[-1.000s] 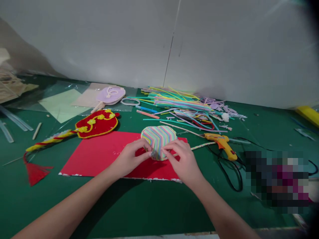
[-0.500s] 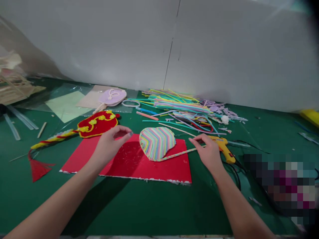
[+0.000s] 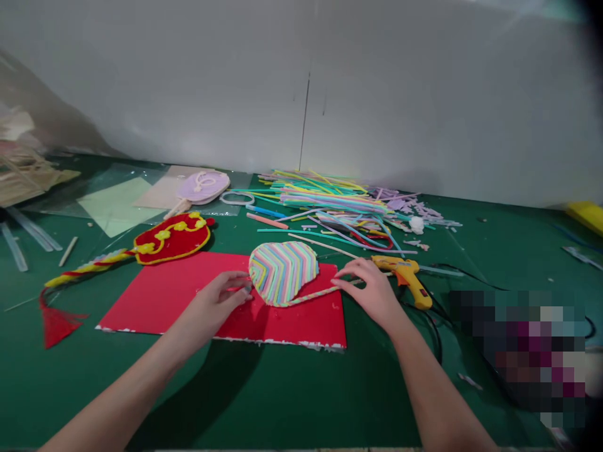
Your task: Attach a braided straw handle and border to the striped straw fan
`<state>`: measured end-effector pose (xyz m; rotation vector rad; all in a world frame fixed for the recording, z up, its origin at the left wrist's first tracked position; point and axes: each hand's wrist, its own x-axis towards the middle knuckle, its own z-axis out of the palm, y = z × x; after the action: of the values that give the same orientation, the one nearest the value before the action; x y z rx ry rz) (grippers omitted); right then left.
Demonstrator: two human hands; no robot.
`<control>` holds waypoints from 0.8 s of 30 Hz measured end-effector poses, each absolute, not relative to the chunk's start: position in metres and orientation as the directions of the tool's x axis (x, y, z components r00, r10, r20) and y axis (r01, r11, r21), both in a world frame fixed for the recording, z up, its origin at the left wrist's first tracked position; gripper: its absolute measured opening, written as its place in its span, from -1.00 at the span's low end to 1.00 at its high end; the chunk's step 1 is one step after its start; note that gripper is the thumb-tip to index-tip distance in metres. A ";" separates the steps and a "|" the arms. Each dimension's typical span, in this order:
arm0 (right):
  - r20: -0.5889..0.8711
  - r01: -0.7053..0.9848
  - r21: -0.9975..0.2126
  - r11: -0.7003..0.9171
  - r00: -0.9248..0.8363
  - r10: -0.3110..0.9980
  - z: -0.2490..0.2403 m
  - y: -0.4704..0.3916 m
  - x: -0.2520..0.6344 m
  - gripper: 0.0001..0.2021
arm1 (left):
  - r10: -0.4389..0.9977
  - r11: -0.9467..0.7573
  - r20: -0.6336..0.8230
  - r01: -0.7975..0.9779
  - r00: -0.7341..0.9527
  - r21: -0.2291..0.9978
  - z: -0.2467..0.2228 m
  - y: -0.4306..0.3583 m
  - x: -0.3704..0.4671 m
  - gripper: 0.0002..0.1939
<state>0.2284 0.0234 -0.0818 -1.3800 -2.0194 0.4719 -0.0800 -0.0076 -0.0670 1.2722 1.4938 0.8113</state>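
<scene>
A heart-shaped panel (image 3: 284, 271) of pastel striped pipe cleaners lies on a red board (image 3: 174, 282). From its lower tip a braided pipe-cleaner cord (image 3: 313, 294) runs right, part of it along the panel's lower edge. My left hand (image 3: 219, 307) is at the panel's left edge, thumb and fingers apart; whether the tips touch it is unclear. My right hand (image 3: 370, 294) has thumb and forefinger closed at the cord, over the board's right edge. Behind that hand lies a yellow glue gun (image 3: 407, 276).
A red fan-shaped piece (image 3: 172, 238) with yellow flowers and a tassel lies left. Farther back are a lilac fan (image 3: 204, 187), a pile of pipe cleaners (image 3: 330, 194) and lilac scraps (image 3: 414, 204). Glue sticks (image 3: 32, 229) lie far left. The glue gun's cable trails at right.
My left hand has moved down and right to the panel's edge. My right hand has slid left along the cord, nearer the panel. The whole view has shifted slightly.
</scene>
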 end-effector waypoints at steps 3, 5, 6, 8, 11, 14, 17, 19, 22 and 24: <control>0.236 0.693 -0.589 0.415 -0.344 0.909 -0.082 0.021 0.225 -0.85 | 0.963 0.261 -0.271 0.250 0.006 0.932 -0.060 -0.006 -0.072 -0.37; 0.189 0.702 -0.585 0.406 -0.369 0.910 -0.082 0.020 0.223 -0.86 | 0.958 0.284 -0.285 0.208 -0.026 0.936 -0.054 -0.004 -0.066 -0.37; 0.170 0.704 -0.588 0.398 -0.373 0.912 -0.082 0.020 0.222 -0.87 | 0.955 0.296 -0.295 0.179 -0.037 0.938 -0.052 -0.003 -0.063 -0.39; 0.151 0.703 -0.597 0.388 -0.376 0.914 -0.083 0.021 0.220 -0.88 | 0.948 0.319 -0.317 0.104 -0.037 0.942 -0.049 0.000 -0.057 -0.40; 0.154 0.695 -0.603 0.391 -0.379 0.913 -0.085 0.022 0.219 -0.86 | 0.948 0.316 -0.315 0.008 -0.043 0.949 -0.049 0.008 -0.049 -0.36; 0.166 0.686 -0.608 0.399 -0.382 0.909 -0.086 0.022 0.219 -0.84 | 0.953 0.300 -0.296 0.049 -0.071 0.953 -0.052 0.018 -0.043 -0.34; 0.182 0.664 -0.625 0.410 -0.387 0.904 -0.084 0.021 0.219 -0.83 | 0.954 0.300 -0.300 0.155 -0.025 0.941 -0.054 0.025 -0.039 -0.42; 0.191 0.650 -0.637 0.415 -0.389 0.901 -0.080 0.019 0.218 -0.85 | 0.950 0.306 -0.311 0.181 0.000 0.935 -0.054 0.027 -0.037 -0.49; 0.227 0.640 -0.636 0.432 -0.380 0.897 -0.073 0.015 0.217 -0.89 | 0.944 0.326 -0.330 0.128 0.019 0.937 -0.054 0.027 -0.035 -0.51; 0.259 0.636 -0.622 0.457 -0.383 0.887 -0.070 0.013 0.216 -0.88 | 0.938 0.340 -0.345 0.093 0.040 0.936 -0.054 0.026 -0.035 -0.47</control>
<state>0.2162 0.0133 -0.0701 -1.2653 -2.1433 0.5776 -0.0354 0.0260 -0.0545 1.0317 1.3742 0.8671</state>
